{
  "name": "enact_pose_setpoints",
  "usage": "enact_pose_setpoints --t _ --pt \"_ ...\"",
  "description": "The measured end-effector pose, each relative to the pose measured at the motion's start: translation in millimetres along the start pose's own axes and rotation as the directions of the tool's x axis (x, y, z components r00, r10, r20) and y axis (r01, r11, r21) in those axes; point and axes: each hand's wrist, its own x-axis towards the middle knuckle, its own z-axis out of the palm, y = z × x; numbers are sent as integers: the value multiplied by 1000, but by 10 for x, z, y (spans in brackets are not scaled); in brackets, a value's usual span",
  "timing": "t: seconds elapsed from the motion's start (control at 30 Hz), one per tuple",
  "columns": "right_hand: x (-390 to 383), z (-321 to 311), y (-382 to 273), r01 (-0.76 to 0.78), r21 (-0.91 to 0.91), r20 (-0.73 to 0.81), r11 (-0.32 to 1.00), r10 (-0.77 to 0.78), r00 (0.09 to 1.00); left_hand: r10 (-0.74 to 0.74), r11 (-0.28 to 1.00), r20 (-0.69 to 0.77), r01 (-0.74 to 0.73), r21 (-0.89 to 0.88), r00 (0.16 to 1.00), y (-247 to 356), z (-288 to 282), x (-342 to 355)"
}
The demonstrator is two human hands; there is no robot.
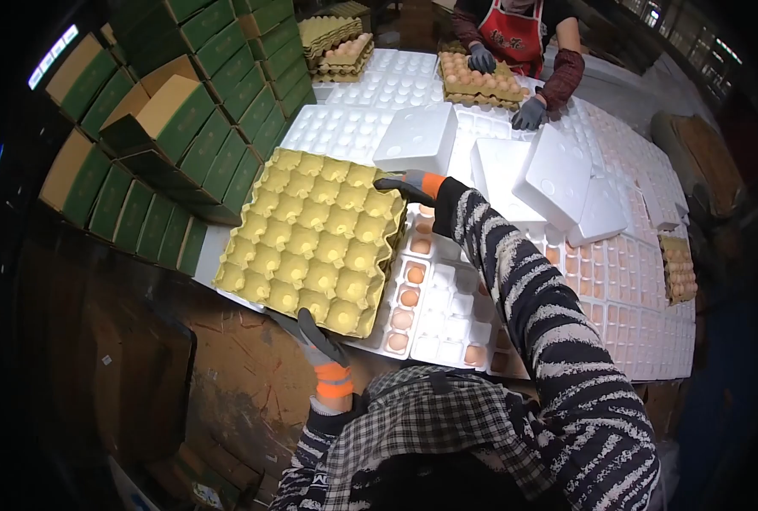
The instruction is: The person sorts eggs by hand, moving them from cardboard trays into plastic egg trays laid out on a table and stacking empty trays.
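Note:
An empty yellow pulp egg tray lies tilted over the near left part of the table. My left hand, in a grey glove with an orange cuff, grips its near edge. My right hand, gloved the same way, grips its far right corner. Partly under and beside it are white foam egg trays, some cells holding brown eggs. My right forearm hides part of these trays.
Green cartons are stacked at left. White foam blocks lie across the middle. A co-worker in a red apron stands opposite, gloved hands near yellow trays of eggs. More egg-filled trays sit right.

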Motion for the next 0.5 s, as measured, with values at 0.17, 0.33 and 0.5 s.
enact_pose_setpoints --t 0.17,0.33,0.5 --pt "-418 212 -18 54 -520 -274 852 -227 935 221 948 -7 -213 238 975 -332 -343 -203" --pt "-1737 71 126 543 -179 -518 821 -548 657 500 833 146 -521 189 853 127 4 71" --pt "-3539 -135 705 388 -617 -599 685 -728 332 223 734 321 58 -677 920 1222 698 -7"
